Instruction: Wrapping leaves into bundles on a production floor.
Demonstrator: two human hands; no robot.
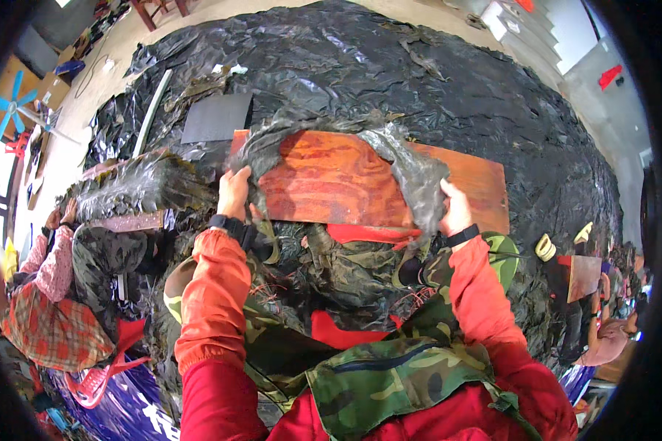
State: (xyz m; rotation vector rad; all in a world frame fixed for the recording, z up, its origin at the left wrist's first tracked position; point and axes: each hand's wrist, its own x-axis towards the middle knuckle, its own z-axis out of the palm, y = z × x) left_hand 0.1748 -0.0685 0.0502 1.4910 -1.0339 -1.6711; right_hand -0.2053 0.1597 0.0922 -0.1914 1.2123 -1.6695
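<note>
My left hand (234,193) is closed on one end of a long, limp strip of thin grey-black sheet material (419,160). Near the right side of the board, my right hand (455,208) grips the other end. Between my hands the strip arcs over the far edge of a reddish-brown wooden board (331,182), which lies across in front of me. What the strip is made of cannot be told for sure; it looks like a dried leaf or film. Something red (358,234) shows under the board's near edge.
Large dark crinkled sheets (474,93) cover the floor beyond the board. A dark flat panel (218,118) lies at the back left. A co-worker's hands (66,214) touch a leafy bundle (143,184) on the left. Another person (607,336) sits at a board (583,278) on the right.
</note>
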